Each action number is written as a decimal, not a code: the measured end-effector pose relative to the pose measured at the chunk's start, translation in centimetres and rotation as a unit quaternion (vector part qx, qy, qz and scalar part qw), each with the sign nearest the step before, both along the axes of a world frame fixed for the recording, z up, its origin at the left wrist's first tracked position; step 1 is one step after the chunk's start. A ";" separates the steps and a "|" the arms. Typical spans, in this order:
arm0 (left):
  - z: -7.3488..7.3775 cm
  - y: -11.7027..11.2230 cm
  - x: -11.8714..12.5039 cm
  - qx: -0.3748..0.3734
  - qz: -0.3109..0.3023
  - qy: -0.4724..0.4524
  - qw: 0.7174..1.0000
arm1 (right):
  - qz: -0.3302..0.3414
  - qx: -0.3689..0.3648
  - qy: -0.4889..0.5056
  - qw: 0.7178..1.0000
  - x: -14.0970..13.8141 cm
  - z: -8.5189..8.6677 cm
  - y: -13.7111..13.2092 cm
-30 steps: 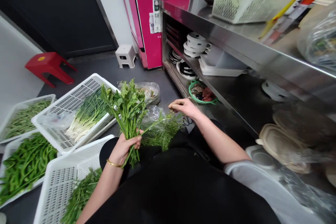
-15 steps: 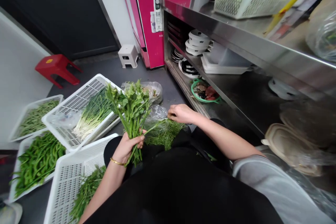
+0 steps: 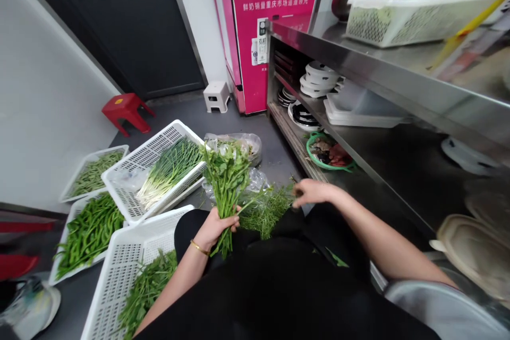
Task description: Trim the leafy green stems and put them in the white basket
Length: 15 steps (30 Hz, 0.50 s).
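Observation:
My left hand (image 3: pixel 218 224) is closed around the stems of a bunch of leafy greens (image 3: pixel 228 175), held upright with the leaves on top. One thin stem sticks out sideways from the bunch toward the right. Off to the right, my right hand (image 3: pixel 313 192) has its fingers curled together. A small dark bit shows at its fingertips, too blurred to name. Between and below the hands lies a heap of thin green trimmings (image 3: pixel 266 211) on clear plastic (image 3: pixel 258 179).
White baskets hold spring onions (image 3: pixel 171 170), green peppers (image 3: pixel 90 234), green beans (image 3: pixel 98 170) and more leafy greens (image 3: pixel 149 289). A steel shelf unit (image 3: pixel 358 58) with dishes and a green colander (image 3: pixel 350 168) stands right. Red stool (image 3: pixel 125 109), white stool (image 3: pixel 216 96) and a shoe (image 3: pixel 34 303) are farther out.
My right hand has moved away from the bunch, and the stem it was pulling is no longer stretched between the hands. My left hand keeps its hold. The view has shifted.

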<state>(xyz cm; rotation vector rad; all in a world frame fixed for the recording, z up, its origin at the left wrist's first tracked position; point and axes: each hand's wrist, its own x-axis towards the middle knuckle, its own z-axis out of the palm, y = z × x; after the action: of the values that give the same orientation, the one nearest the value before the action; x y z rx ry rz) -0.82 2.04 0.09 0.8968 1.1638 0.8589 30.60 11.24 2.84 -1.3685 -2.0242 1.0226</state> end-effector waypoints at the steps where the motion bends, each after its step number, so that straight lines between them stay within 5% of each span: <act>1: 0.0 0.1 0.0 0.006 -0.004 0.023 1.000 | 0.003 0.017 -0.025 1.000 -0.1 0.7 -0.3; 6: -0.3 0.5 0.9 0.041 -0.032 0.104 0.993 | 0.003 0.224 0.019 0.975 -3.8 7.3 0.2; 8: -0.2 0.4 1.1 0.051 -0.037 0.121 0.991 | 0.044 0.236 -0.019 0.971 -5.5 8.9 1.2; 11: 0.1 0.1 0.7 0.056 -0.034 0.133 0.989 | 0.128 0.157 -0.079 0.976 -6.8 9.1 2.8; 15: 0.3 -0.6 -0.4 0.030 -0.035 0.058 0.997 | 0.170 0.106 0.022 0.980 -6.0 7.5 3.2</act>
<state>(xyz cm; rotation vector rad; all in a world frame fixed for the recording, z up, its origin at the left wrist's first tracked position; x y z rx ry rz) -1.24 1.45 0.36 1.0433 1.2042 0.7962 24.65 14.44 10.36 -0.9033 -2.3082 0.9298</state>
